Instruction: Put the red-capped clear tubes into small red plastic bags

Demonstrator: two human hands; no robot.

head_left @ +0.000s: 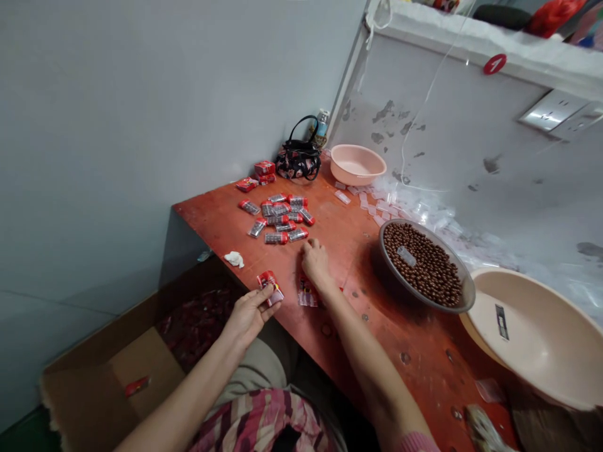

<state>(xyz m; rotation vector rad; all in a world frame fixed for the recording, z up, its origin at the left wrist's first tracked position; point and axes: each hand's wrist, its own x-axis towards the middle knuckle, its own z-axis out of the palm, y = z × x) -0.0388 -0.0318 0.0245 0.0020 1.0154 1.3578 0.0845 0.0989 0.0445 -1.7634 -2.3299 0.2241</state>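
Note:
Between thumb and fingers, my left hand (251,314) grips a red printed packet (271,286) over the table's near edge. My right hand (315,262) reaches over the red table, its fingers bent just in front of the group of filled clear tubes with red ends (277,220). Whether its fingertips touch or hold anything is too small to tell. Under and beside the right wrist lie more red printed packets (308,294), partly hidden by the arm. A crumpled white tissue (234,258) lies near the left edge.
Right of my arm are a bowl of brown balls (424,267) and a large cream basin (556,333). Clear plastic pieces (433,216) line the wall. Behind stand a floral bag (299,160) and pink basin (358,164). A cardboard box (89,402) sits below left.

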